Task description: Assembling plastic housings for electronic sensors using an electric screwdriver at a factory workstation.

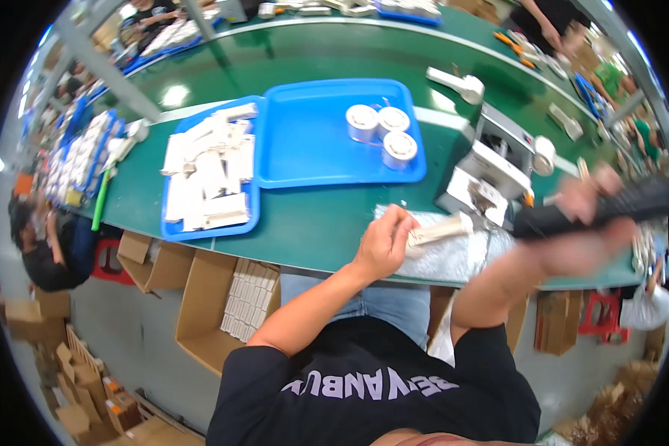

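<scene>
On my feed, my left hand (385,244) grips a long white part (440,231) over a silver sheet (459,262) by the tabletop's (316,227) near edge. My right hand (583,251), blurred, looks wrapped around a black tool (554,219), toward the right edge. I see a grey machine (502,162) just beyond the sheet.

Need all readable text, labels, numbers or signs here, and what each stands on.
Black shirt: large pale lettering, upside down in view; not transcribed.
White part in the left hand: none readable.
Grey machine: any marks too small to read.
Orange-and-brown cartons, lower left: too small and blurred.
</scene>
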A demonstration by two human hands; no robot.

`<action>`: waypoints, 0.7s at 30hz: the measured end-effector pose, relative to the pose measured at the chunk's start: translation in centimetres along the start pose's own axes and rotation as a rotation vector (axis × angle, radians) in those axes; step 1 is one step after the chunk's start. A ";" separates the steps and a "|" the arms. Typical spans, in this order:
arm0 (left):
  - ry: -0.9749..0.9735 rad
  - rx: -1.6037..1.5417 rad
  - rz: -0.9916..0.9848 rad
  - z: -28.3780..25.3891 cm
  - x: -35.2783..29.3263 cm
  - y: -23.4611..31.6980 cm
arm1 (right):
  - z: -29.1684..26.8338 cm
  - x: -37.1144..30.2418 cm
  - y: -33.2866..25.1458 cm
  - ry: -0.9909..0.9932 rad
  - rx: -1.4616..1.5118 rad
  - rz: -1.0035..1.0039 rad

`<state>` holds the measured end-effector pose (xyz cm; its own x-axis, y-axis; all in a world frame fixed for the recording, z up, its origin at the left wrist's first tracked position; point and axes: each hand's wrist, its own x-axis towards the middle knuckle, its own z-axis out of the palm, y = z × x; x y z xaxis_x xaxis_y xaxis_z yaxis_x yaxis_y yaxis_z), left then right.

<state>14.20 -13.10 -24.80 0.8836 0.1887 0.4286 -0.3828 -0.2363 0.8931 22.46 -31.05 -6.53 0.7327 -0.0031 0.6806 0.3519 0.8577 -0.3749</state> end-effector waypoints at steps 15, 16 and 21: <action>0.695 -0.805 -0.606 -18.3 22.1 -7.0 | 0.9 -2.3 2.8 0.015 -0.740 -0.232; 0.806 -0.823 -0.594 -18.1 22.4 -6.5 | 0.6 -2.4 2.7 0.017 -0.775 -0.239; 0.403 0.754 -0.228 -22.8 17.7 -3.4 | -1.4 -2.9 1.8 0.254 -0.835 -0.257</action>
<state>24.97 12.74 -17.17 0.6997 0.5962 0.3936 0.1970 -0.6906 0.6959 21.78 -30.24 -10.06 0.6449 -0.3406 0.6842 0.7572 0.1636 -0.6323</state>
